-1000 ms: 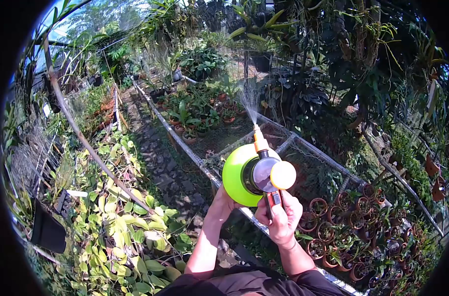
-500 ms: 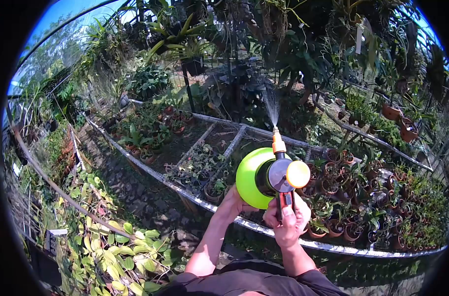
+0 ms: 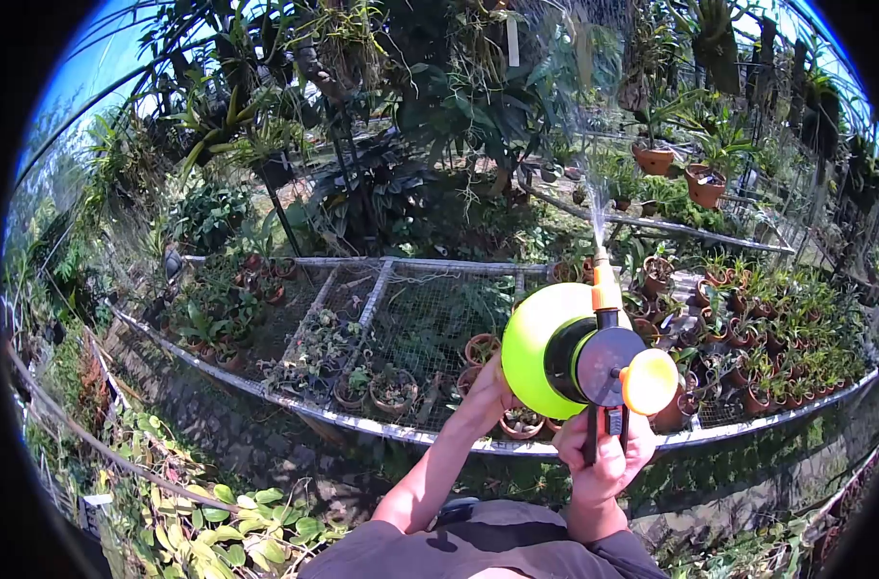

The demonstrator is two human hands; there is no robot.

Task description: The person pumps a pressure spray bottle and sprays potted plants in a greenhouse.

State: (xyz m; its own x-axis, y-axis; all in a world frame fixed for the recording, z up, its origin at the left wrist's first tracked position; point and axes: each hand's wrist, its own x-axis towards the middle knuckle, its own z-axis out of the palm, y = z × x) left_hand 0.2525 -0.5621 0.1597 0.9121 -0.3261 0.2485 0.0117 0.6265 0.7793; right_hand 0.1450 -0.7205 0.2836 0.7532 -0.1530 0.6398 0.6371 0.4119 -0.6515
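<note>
A lime-green pump sprayer with a black collar, an orange nozzle and a yellow-orange pump knob is held out in front of me. Its black handle is wrapped by the fingers of my right hand, thumb toward me. My left hand supports the green bottle from its left side; its fingertips are hidden behind the bottle. From the nozzle a fine spray of water shoots up and away, in front of hanging plants. Clay pots with small plants stand on the mesh bench beyond my hands.
A long mesh bench with a pale front edge curves across in front of me, with many potted plants at its right. Terracotta pots hang at upper right. Broad-leaved plants grow at lower left, near a curved brown pole.
My view has turned to the right. The sprayer and both hands now appear farther right, and the spray now rises before the hanging pots. Both hands keep their hold.
</note>
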